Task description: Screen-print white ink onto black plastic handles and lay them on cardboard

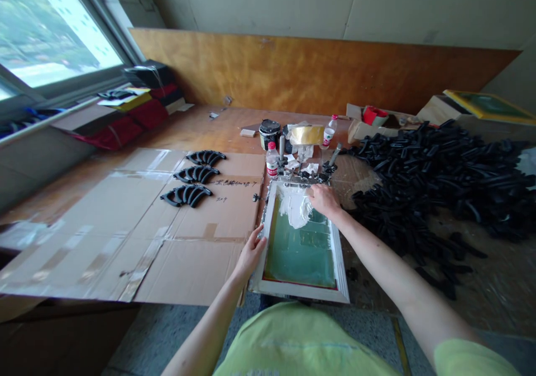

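Note:
A screen-printing frame (341, 275) with a green mesh lies in front of me, its far end at a metal clamp fixture (282, 155). Thick white ink (293, 205) is smeared over the far part of the mesh. My right hand (324, 200) is closed above the frame's far right part, at the edge of the ink; whatever its fingers grip is hidden. My left hand (252, 251) holds the frame's left side, thumb near the rim. Left of it, several curved black pieces (195, 175) lie in three rows on flattened cardboard (138, 214).
A large heap of black pieces (439, 180) covers the right side. Beyond the frame stand an ink tub (269, 133), a roll of tape (307, 135) and two red-capped bottles (272, 161) (330, 131). Red and dark boxes (142, 105) sit by the window.

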Available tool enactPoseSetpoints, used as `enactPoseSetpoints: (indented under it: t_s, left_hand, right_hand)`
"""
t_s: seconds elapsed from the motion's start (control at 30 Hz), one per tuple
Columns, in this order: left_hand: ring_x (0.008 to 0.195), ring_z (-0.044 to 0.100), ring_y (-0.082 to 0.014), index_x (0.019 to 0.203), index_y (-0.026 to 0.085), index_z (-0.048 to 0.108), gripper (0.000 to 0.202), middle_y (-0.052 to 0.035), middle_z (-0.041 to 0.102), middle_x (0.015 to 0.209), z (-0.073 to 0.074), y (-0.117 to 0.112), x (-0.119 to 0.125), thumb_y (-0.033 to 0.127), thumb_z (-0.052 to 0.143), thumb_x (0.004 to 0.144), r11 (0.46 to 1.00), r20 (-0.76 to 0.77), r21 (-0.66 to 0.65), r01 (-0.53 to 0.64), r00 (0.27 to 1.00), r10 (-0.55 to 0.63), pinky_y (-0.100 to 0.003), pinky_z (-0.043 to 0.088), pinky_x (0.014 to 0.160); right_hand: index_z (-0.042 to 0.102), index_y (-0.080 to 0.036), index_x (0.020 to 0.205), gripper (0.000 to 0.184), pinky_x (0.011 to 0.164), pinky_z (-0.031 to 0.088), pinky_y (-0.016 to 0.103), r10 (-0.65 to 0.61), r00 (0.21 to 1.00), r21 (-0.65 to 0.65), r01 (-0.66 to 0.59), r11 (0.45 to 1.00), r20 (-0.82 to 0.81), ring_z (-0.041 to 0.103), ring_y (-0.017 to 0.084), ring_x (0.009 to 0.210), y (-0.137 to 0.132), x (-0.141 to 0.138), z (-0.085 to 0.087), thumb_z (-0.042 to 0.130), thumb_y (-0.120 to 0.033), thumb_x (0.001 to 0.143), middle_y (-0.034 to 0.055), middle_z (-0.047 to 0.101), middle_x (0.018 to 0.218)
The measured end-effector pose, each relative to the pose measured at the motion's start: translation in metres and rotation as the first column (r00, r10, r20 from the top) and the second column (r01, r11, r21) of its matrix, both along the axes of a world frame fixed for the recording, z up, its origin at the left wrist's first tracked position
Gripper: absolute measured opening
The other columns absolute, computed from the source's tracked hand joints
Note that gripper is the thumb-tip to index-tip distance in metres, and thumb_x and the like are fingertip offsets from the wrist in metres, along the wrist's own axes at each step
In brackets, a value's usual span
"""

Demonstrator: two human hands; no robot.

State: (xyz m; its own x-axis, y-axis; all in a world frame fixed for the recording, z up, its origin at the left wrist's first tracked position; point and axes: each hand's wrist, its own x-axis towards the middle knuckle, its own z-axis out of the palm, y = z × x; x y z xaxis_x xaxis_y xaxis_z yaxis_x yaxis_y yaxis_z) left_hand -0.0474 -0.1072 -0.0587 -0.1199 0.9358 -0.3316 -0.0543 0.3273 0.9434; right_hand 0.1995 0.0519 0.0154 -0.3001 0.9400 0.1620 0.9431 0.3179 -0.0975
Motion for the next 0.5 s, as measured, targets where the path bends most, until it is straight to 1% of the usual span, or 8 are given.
enactPoseSetpoints:
  t_s: [0.07, 0.17, 0.27, 0.33, 0.37, 0.4, 0.43, 0.5]
  left_hand:
    - [0.068, 0.059, -0.0173, 0.131, 0.02, 0.055, 0.07, -0.0015, 0.063, 0.076, 0.002, 0.0, 0.001, 0.054, 0.067, 0.07, 1.0, 0.003, -0.01, -0.006, 1.0, 0.006, -0.027, 0.047, 0.062]
    - [0.07, 0.06, -0.0181, 0.131, 0.02, 0.055, 0.07, -0.0018, 0.064, 0.078, 0.002, 0.0, 0.0, 0.053, 0.067, 0.07, 1.0, 0.001, -0.021, -0.003, 1.0, 0.003, -0.028, 0.047, 0.063]
    - [0.07, 0.06, -0.0182, 0.132, 0.021, 0.054, 0.071, -0.0018, 0.065, 0.079, -0.001, 0.0, -0.001, 0.054, 0.067, 0.071, 1.0, -0.006, -0.022, 0.006, 1.0, -0.006, -0.028, 0.047, 0.064]
    - [0.071, 0.06, -0.0175, 0.135, 0.02, 0.051, 0.073, -0.0022, 0.065, 0.081, -0.004, 0.0, -0.001, 0.055, 0.065, 0.073, 1.0, -0.015, -0.012, 0.024, 1.0, -0.024, -0.027, 0.047, 0.065]
    - [0.071, 0.06, -0.0171, 0.137, 0.019, 0.049, 0.073, -0.0025, 0.065, 0.082, -0.005, 0.0, -0.001, 0.056, 0.063, 0.075, 0.999, -0.021, -0.008, 0.033, 0.999, -0.033, -0.027, 0.047, 0.065]
    - [0.071, 0.06, -0.0167, 0.138, 0.019, 0.047, 0.074, -0.0028, 0.064, 0.083, -0.005, 0.0, -0.001, 0.056, 0.062, 0.076, 0.999, -0.026, -0.007, 0.041, 0.999, -0.042, -0.026, 0.047, 0.064]
    - [0.071, 0.059, -0.0163, 0.138, 0.018, 0.046, 0.074, -0.003, 0.064, 0.083, -0.005, 0.0, 0.0, 0.057, 0.061, 0.077, 0.999, -0.028, -0.01, 0.045, 0.999, -0.045, -0.026, 0.046, 0.064]
    - [0.069, 0.059, -0.0158, 0.138, 0.018, 0.046, 0.075, -0.0028, 0.064, 0.082, -0.005, 0.0, 0.0, 0.057, 0.062, 0.076, 0.999, -0.018, -0.023, 0.039, 0.999, -0.039, -0.025, 0.046, 0.061]
  right_hand:
    - [0.066, -0.015, 0.092, 0.017, 0.085, 0.042, 0.032, 0.047, 0.999, 0.01, -0.047, 0.999, -0.023, 0.057, 0.024, 0.097, -0.012, -0.004, -0.007, 0.053, -0.014, 0.081, 0.0127, 0.067, 0.097]
    - [0.066, -0.016, 0.09, 0.023, 0.084, 0.042, 0.034, 0.246, 0.967, -0.003, -0.247, 0.969, -0.074, 0.054, 0.025, 0.096, -0.038, -0.006, -0.018, 0.05, -0.006, 0.077, 0.0107, 0.066, 0.091]
    - [0.066, -0.017, 0.092, 0.029, 0.081, 0.043, 0.032, 0.472, 0.875, -0.026, -0.477, 0.879, -0.106, 0.054, 0.024, 0.094, -0.06, 0.003, -0.019, 0.049, -0.002, 0.074, 0.0087, 0.065, 0.089]
    - [0.067, -0.018, 0.092, 0.03, 0.08, 0.043, 0.031, 0.555, 0.822, -0.056, -0.565, 0.823, -0.128, 0.054, 0.022, 0.093, -0.065, 0.011, -0.012, 0.05, -0.002, 0.073, 0.0069, 0.065, 0.089]
    - [0.067, -0.019, 0.089, 0.028, 0.079, 0.043, 0.03, 0.568, 0.811, -0.079, -0.581, 0.81, -0.14, 0.055, 0.021, 0.09, -0.063, 0.013, -0.009, 0.051, -0.003, 0.074, 0.0056, 0.065, 0.087]
    - [0.067, -0.019, 0.086, 0.024, 0.077, 0.043, 0.029, 0.56, 0.815, -0.096, -0.576, 0.812, -0.149, 0.056, 0.02, 0.087, -0.059, 0.013, -0.005, 0.052, -0.004, 0.075, 0.0044, 0.064, 0.084]
    - [0.066, -0.02, 0.084, 0.022, 0.076, 0.043, 0.028, 0.535, 0.83, -0.098, -0.552, 0.828, -0.157, 0.056, 0.019, 0.085, -0.055, 0.012, -0.003, 0.053, -0.005, 0.076, 0.0036, 0.064, 0.082]
    - [0.066, -0.019, 0.083, 0.02, 0.075, 0.043, 0.028, 0.453, 0.877, -0.051, -0.466, 0.883, -0.164, 0.056, 0.02, 0.085, -0.048, 0.007, -0.004, 0.053, -0.006, 0.077, 0.004, 0.064, 0.082]
